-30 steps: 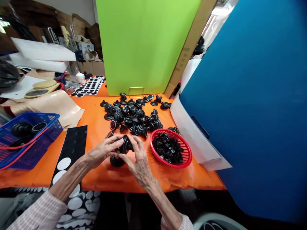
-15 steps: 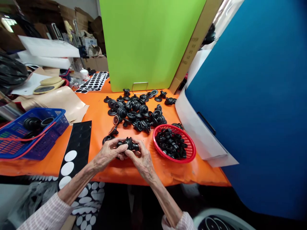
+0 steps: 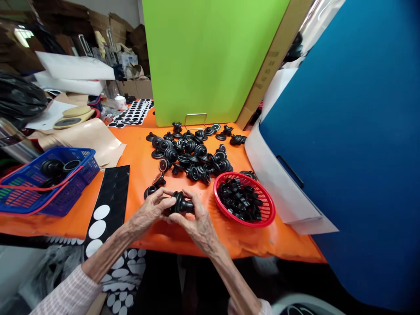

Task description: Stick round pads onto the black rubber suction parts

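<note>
Both hands hold a black ribbed round part [image 3: 179, 202] with a narrower stem at its right end, low over the near side of the orange table. My left hand [image 3: 153, 211] closes round the left end with thumb and fingers, hiding that end. At the other side my right hand [image 3: 199, 224] grips the same part, fingers over the stem and thumb below the ribs. Just beyond the hands lies a heap of similar black disc-shaped parts [image 3: 190, 153]. To the right, a red basket [image 3: 269, 214] holds many small black pieces [image 3: 241, 199].
A blue basket [image 3: 87, 175] with a few black parts stands at the left. Beside it lies a black strip with white circles [image 3: 113, 188]. A green board [image 3: 210, 61] rises at the back, and a large blue panel [image 3: 354, 144] leans in on the right over white sheets [image 3: 278, 188].
The view has shifted slightly, so everything sits further right. The held part has tilted, its stem end now lower and turned more towards me. Both hands keep their grip.
</note>
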`<state>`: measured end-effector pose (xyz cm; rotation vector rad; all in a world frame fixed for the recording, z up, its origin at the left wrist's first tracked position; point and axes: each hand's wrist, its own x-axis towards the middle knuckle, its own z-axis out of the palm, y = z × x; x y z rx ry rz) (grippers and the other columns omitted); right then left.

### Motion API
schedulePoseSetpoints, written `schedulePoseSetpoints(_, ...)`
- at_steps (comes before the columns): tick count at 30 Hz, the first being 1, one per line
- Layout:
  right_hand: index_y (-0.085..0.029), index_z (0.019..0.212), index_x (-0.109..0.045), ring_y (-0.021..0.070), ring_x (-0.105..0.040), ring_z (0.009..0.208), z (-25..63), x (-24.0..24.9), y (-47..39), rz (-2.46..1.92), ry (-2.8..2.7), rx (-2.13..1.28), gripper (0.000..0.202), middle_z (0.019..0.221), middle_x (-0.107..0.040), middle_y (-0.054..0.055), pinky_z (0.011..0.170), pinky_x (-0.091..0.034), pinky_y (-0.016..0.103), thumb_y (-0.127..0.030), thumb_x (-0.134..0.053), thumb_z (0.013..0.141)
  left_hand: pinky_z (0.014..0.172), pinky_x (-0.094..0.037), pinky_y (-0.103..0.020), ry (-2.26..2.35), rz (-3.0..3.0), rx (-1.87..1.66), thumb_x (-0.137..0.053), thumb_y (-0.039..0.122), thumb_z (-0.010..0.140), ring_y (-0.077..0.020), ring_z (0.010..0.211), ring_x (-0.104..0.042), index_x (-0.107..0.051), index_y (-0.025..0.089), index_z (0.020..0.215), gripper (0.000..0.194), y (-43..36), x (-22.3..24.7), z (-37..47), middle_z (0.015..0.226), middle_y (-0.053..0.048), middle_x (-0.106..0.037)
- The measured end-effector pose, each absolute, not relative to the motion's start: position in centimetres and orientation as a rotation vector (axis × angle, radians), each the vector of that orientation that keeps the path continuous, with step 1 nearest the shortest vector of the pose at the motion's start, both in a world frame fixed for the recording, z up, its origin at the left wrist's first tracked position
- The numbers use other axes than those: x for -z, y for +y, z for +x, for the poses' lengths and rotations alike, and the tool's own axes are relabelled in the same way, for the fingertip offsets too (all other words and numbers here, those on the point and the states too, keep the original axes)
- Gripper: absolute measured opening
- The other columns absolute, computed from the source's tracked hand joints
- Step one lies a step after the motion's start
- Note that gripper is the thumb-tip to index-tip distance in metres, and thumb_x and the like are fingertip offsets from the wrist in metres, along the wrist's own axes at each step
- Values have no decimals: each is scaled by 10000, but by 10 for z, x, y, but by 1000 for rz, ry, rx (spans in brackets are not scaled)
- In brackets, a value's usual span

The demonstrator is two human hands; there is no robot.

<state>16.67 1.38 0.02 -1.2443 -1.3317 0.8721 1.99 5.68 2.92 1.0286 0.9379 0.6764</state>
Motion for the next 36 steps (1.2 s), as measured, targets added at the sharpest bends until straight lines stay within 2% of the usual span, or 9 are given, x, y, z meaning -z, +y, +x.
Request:
schedulePoseSetpoints(4,-211,1133,-580,231,-615,1011,168,-3,13,-1294,-1370,-732,494,1077,-639,74,906,-524,403,-358,-752,694,634,-502,-224,898,1079,-712,-649,452,796,-113,720,-628,-554,184,983,340,49,-34,20,906,-18,-639)
schedulePoseSetpoints(9,-195,1021,-548,197,-673,697,173,11,20,-1435,-977,-936,424,850,-654,31,643,-577,348,-527,-628,769,619,-501,-265,787,937,-855,-540,453,863,-132,649,-627,-521,173,934,289,42,-46,18,820,-28,-645)
schedulePoseSetpoints(12,-190,1029,-552,211,-666,804,178,14,27,-1439,-1185,-858,423,880,-669,42,734,-561,361,-456,-684,728,594,-484,-254,840,944,-822,-530,451,844,-143,647,-629,-550,137,921,323,55,-44,16,791,-56,-654)
schedulePoseSetpoints(17,-182,936,-603,230,-638,923,185,16,37,-1441,-1510,-756,241,976,-670,89,839,-529,414,-384,-492,866,531,-426,-223,1099,1247,-696,-632,355,739,-131,579,-624,-534,169,1086,406,96,-28,23,768,-12,-638)
schedulePoseSetpoints(19,-180,1012,-610,259,-593,1050,190,15,43,-1470,-1610,-495,258,1109,-632,125,920,-487,459,-346,-457,887,576,-455,-262,1211,1435,-639,-606,375,758,-156,593,-631,-537,177,1134,430,105,-27,28,768,-23,-647)
schedulePoseSetpoints(21,-168,1088,-596,281,-557,1081,198,12,54,-1543,-1699,-180,277,1153,-597,156,925,-472,479,-288,-423,907,724,-489,-324,1342,1663,-635,-584,372,779,-201,739,-653,-553,179,1164,432,105,-29,31,875,-65,-665)
schedulePoseSetpoints(25,-135,1065,-609,319,-570,917,219,6,89,-1775,-1881,197,308,966,-622,189,815,-466,524,-117,-378,863,954,-424,-416,1537,2043,-635,-509,321,842,-258,1012,-593,-577,183,1173,365,83,-27,28,1118,-113,-605)
schedulePoseSetpoints(30,-124,1004,-635,292,-587,730,238,5,117,-1834,-1933,168,331,772,-623,165,686,-466,456,-75,-370,813,966,-439,-426,1514,2043,-645,-489,323,872,-272,1125,-538,-576,181,1170,342,47,-2,8,1159,-119,-587)
schedulePoseSetpoints(36,-113,1215,-511,261,-611,758,237,-3,98,-1735,-2005,65,393,869,-667,133,703,-482,383,-138,-375,847,1012,-424,-438,1416,2032,-779,-500,263,857,-258,1128,-535,-605,175,1099,278,33,27,2,1147,-115,-605)
